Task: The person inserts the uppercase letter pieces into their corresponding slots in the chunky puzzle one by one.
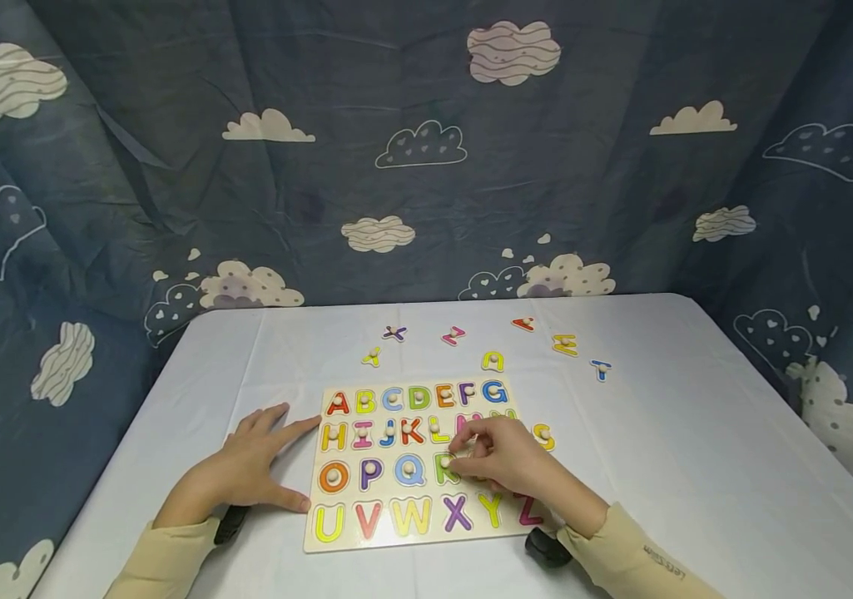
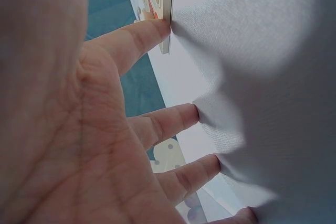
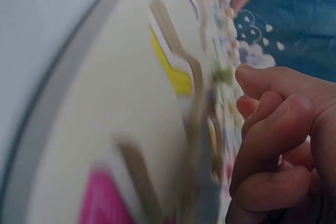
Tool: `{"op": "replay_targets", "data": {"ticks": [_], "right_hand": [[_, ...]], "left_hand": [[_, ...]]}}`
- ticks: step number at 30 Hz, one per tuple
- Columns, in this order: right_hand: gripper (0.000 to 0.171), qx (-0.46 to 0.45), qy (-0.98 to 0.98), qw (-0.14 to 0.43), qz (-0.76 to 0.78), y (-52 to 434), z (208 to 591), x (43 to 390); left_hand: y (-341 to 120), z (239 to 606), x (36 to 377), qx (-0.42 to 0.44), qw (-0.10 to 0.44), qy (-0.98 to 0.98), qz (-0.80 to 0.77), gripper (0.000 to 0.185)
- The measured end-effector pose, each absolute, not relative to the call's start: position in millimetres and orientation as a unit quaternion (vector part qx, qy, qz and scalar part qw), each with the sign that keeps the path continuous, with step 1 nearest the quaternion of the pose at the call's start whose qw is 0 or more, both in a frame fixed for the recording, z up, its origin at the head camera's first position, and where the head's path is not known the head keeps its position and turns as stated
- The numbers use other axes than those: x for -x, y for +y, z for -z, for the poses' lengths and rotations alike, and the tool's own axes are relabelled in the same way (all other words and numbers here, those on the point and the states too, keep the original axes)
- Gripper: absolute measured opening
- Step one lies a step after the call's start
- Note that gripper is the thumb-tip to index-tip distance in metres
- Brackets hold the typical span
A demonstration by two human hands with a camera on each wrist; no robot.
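Note:
A wooden alphabet puzzle board (image 1: 389, 539) lies on the table, its upper rows filled with knobbed letters. My left hand (image 1: 250, 466) is spread at its left side, thumb and index finger touching the edge. In the left wrist view, one digit presses the board's edge (image 2: 167, 40) while other fingertips rest on the cloth. Over the right half reaches my right hand (image 1: 501, 457), fingers bent, thumb and index tips beside the green letter R (image 1: 441, 474). The R's knob shows just beyond those fingertips, and a gap separates them. This hand hides the board slots beneath it.
A yellow S (image 1: 543, 437) lies at the board's right edge. Behind the board are scattered a Y (image 1: 371, 357), X (image 1: 394, 333), Z (image 1: 453, 335), U (image 1: 493, 361), V (image 1: 523, 324), W (image 1: 564, 344) and T (image 1: 601, 370). A cloud-patterned curtain (image 1: 426, 208) hangs behind.

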State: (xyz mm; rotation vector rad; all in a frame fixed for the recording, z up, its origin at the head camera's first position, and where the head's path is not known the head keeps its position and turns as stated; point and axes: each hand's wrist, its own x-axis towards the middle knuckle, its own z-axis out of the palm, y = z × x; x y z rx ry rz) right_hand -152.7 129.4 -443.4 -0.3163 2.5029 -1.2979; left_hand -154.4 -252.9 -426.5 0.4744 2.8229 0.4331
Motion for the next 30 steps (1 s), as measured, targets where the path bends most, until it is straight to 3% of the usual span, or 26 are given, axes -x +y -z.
{"op": "replay_targets", "data": {"ticks": [17,30], "right_hand": [[0.021,-0.002,0.918,0.068,0.392,220,449,156],[0.026,-0.024,0.922,0.061,0.382,234,454,156]], "left_hand": [[-253,427,155,-0.161,0.122,0.968,-0.145,0.12],[-251,426,154,-0.155,0.126,0.969,-0.145,0.12]]}}
